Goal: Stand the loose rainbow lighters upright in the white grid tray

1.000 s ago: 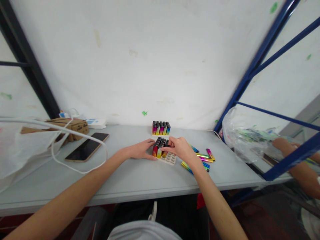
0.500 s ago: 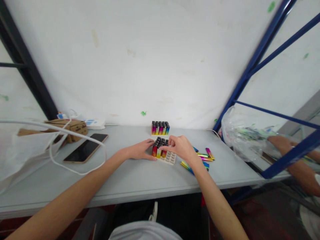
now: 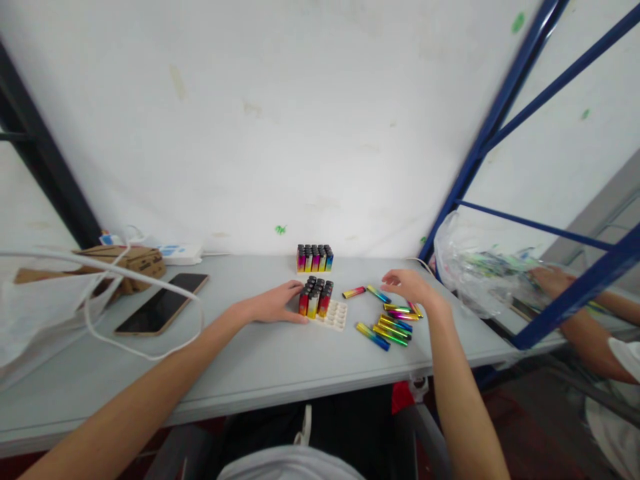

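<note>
My left hand (image 3: 276, 303) rests on the desk with thumb and fingers around the left end of a white tray (image 3: 338, 315), holding it. Upright lighters (image 3: 313, 300) with black tops and shiny red, yellow and white bodies fill its left part; bare round holes show at its right. My right hand (image 3: 411, 288) hovers over the right side with fingers stretched out, apart and slightly bent, nothing visible in them. Below and left of it lie several loose metallic lighters (image 3: 394, 327). A blue-yellow lighter (image 3: 379, 294) is nearest its fingertips.
A second block of upright lighters (image 3: 315, 259) stands near the wall. To the left are a phone (image 3: 163, 305), a white cable (image 3: 200, 313) and a cardboard box (image 3: 137, 263). A blue metal frame (image 3: 457, 190), a plastic bag (image 3: 465, 267) and another person's arm (image 3: 585, 320) are at right.
My right hand has moved from above the tray to the right, over the loose lighters. My left hand stays at the tray. The view has shifted slightly.
</note>
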### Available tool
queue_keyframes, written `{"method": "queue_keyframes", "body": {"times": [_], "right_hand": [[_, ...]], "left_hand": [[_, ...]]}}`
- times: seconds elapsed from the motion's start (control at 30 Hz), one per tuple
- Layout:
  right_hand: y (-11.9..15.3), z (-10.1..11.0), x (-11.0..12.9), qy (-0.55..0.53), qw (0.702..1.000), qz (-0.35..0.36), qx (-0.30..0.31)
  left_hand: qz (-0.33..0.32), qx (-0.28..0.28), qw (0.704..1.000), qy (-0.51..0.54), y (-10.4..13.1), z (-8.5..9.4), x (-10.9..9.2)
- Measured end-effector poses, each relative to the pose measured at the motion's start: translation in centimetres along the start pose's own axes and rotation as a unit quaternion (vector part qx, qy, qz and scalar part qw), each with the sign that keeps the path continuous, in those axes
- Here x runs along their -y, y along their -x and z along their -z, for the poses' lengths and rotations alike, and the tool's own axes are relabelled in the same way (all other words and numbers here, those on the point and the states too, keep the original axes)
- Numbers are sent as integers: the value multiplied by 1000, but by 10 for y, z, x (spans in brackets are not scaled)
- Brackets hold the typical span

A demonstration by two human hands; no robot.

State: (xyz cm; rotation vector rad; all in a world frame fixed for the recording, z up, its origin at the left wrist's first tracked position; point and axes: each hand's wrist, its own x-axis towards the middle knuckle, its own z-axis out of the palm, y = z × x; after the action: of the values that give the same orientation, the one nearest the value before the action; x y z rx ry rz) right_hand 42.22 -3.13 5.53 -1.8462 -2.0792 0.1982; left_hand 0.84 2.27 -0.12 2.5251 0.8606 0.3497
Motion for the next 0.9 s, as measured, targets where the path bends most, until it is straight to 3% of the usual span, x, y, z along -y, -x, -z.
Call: {"method": "queue_keyframes", "body": {"times": [0.07,0.17,0.27,0.4,0.5,0.63,0.7,0.77,0.9], "right_hand": [[-7,-18,-9,3,998,-41,37],[-13,-33,-15,6,997,-67,44],[-15,-32,-16,-27,998,-47,12],[-15,-23,-6,-180,982,0,-52],[-16,-20,14,-325,937,36,-127],[-16,-22,52,-511,840,38,-176],[-14,-25,71,-584,795,28,-162],[-12,-29,88,-627,769,29,-120],[-8,-41,113,-643,763,44,-44]], "left_hand": [[-1,-1,1000,1,0,-1,2],[-7,-8,1000,4,0,-1,4],[-12,-11,1000,4,0,-1,4],[1,0,1000,2,0,0,1],[-2,-4,1000,2,-1,-1,1],[-6,-7,1000,0,-1,-2,4],[-5,-8,1000,1,-1,-2,4],[-8,-9,1000,4,-1,-1,3],[-15,-9,1000,9,0,-1,1]]}}
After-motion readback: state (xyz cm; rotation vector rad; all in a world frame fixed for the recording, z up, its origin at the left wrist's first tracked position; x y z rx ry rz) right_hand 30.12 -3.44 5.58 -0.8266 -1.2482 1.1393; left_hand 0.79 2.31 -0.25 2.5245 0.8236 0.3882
